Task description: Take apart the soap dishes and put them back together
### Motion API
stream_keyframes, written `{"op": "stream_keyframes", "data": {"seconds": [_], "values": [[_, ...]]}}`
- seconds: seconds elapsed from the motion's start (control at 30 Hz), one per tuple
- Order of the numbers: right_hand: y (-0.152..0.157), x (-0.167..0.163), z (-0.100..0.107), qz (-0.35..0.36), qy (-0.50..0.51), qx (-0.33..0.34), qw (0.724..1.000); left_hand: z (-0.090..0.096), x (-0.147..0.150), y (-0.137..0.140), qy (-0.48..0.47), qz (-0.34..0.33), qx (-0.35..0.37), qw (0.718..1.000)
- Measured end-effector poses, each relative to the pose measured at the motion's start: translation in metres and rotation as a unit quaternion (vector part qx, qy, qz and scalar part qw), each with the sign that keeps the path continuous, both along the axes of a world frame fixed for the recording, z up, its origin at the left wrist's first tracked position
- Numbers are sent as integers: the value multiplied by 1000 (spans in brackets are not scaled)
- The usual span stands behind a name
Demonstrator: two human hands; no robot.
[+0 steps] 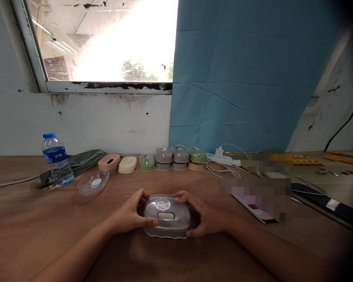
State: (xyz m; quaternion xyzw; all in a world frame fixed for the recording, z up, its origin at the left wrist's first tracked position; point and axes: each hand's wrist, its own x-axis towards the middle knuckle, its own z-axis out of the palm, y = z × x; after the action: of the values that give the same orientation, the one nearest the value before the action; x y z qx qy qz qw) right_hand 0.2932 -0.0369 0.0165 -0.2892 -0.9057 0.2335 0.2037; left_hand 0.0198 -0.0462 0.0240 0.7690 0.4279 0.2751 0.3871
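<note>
A grey soap box (167, 213) with a clear lid sits on the brown table in front of me. A round silver sticker is on its lid, and a pale oblong slot shows through the middle. My left hand (135, 213) is closed around the left side, its thumb along the front of the lid. At the right side my right hand (201, 215) grips the same box, with fingertips on the lid's back edge and the thumb low at the front corner. A loose clear lid (93, 183) with a white round sticker lies farther left.
Several lidded boxes (164, 154) stand in a row along the wall, some stacked. Left of them are a cream tray (127, 164), a peach box (109, 162) and a water bottle (57, 160). To the right lie a phone (254, 207), a white power strip (220, 158) and cables.
</note>
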Motion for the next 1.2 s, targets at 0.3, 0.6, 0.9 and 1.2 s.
{"op": "stream_keyframes", "data": {"seconds": [0.3,0.6,0.9,1.2], "values": [[2,3,-4,16,10,15,1000,2,3,-3,-14,-21,-4,1000],[2,4,-5,4,8,14,1000,3,0,-5,0,-40,7,999],[8,-2,-7,-172,41,71,982,-2,-7,2,56,37,33,997],[6,-4,-6,-137,-3,71,988,-13,-3,3,47,32,36,998]]}}
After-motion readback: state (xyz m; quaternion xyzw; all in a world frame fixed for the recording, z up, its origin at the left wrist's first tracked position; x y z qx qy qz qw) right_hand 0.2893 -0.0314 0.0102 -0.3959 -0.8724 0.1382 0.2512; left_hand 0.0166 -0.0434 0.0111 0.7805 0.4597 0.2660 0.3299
